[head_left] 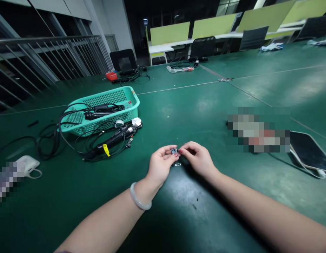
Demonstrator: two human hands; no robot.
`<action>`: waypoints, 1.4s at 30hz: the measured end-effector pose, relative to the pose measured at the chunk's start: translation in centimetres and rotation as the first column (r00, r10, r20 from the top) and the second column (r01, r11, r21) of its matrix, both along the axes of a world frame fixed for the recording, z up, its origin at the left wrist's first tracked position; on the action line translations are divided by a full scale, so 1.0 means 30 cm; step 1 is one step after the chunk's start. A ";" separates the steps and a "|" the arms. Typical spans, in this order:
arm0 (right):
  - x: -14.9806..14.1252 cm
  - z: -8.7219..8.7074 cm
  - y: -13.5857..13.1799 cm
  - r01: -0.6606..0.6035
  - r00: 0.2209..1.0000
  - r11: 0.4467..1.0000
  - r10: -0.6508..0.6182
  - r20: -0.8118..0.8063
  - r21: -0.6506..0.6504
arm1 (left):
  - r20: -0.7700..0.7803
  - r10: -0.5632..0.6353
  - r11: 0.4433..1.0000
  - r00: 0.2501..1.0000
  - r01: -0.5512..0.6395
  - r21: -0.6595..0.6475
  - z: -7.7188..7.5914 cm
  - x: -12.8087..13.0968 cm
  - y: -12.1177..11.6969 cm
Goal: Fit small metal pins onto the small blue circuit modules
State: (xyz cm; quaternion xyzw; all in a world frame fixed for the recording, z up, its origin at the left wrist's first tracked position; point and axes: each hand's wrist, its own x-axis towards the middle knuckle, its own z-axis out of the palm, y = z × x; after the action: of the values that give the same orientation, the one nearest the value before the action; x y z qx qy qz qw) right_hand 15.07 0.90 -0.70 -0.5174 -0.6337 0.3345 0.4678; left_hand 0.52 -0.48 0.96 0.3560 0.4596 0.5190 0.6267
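Note:
Between the thumb and fingers of my left hand [160, 162] is a small grey metal part [174, 151], too small to name exactly. My right hand [197, 156] is closed in a pinch at the right side of that part; whatever its fingertips hold is hidden. Just below the fingertips, a small flat rectangular metal piece [178, 164] shows against the green table [178, 218]. A pale bangle sits on my left wrist.
A turquoise basket [110, 123] holding black cabled devices stands at the left. In front of it lies a black corded tool [112, 140] with a yellow tag. A phone [310, 149] with a white cable lies at the right, beside a blurred item [257, 131].

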 end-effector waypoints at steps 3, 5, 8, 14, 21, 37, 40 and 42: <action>0.016 0.000 0.007 -0.068 0.989 0.998 0.068 0.135 0.000 | 0.058 0.099 0.995 0.993 -0.099 -0.006 -0.012 -0.015 0.025; 0.023 -0.001 0.006 -0.149 0.944 0.989 0.141 0.299 0.005 | 0.086 0.165 0.986 0.982 -0.163 -0.032 -0.022 -0.024 0.038; 0.021 -0.004 0.002 -0.223 0.849 0.975 0.190 0.493 0.008 | 0.124 0.205 0.978 0.971 -0.199 -0.058 -0.027 -0.027 0.045; -0.005 -0.011 0.012 -0.244 0.756 0.970 0.186 0.627 0.006 | 0.093 0.187 0.980 0.978 -0.179 -0.086 -0.016 -0.020 0.035; -0.002 -0.006 0.016 -0.206 0.804 0.978 0.155 0.574 0.025 | 0.020 0.123 0.991 0.992 -0.122 -0.062 -0.016 -0.018 0.034; -0.029 0.045 -0.022 -0.027 0.998 0.979 0.014 0.067 0.200 | 0.119 0.009 1.000 0.993 -0.012 0.022 -0.026 -0.016 0.017; -0.036 0.038 -0.023 -0.012 0.998 0.977 -0.003 0.067 0.211 | 0.130 0.013 0.999 0.991 -0.017 0.033 -0.022 -0.014 0.015; -0.037 0.033 -0.022 -0.010 0.997 0.975 -0.007 0.078 0.221 | 0.130 0.019 0.999 0.991 -0.024 0.034 -0.021 -0.013 0.014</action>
State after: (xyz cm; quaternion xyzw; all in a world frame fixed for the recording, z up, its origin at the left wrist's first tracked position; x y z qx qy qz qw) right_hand 13.95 0.23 0.29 -0.4744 -0.6852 0.2417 0.4970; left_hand 0.13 -0.06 0.35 0.3276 0.4126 0.5558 0.6431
